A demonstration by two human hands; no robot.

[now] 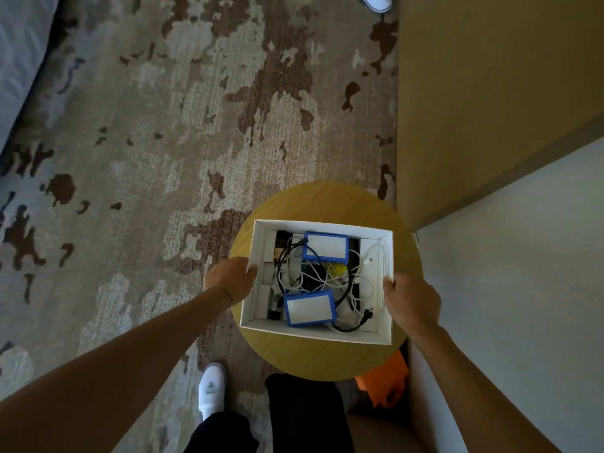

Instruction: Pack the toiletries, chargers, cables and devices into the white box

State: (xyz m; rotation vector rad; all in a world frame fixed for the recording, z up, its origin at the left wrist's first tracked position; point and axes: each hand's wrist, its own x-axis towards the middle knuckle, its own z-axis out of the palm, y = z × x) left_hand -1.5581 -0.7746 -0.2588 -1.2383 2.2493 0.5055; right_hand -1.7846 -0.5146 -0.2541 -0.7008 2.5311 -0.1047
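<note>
The white box stands open on a small round yellow table. Inside lie two blue-edged white devices, tangled white cables, a black cable with a plug and small white packages along the left wall. My left hand grips the box's left wall, thumb over the rim. On the opposite side, my right hand grips the right wall, thumb at the rim.
The table stands on a patterned brown and grey carpet. A tan wall or cabinet side and a white surface rise at the right. An orange object lies under the table. My white slipper is below.
</note>
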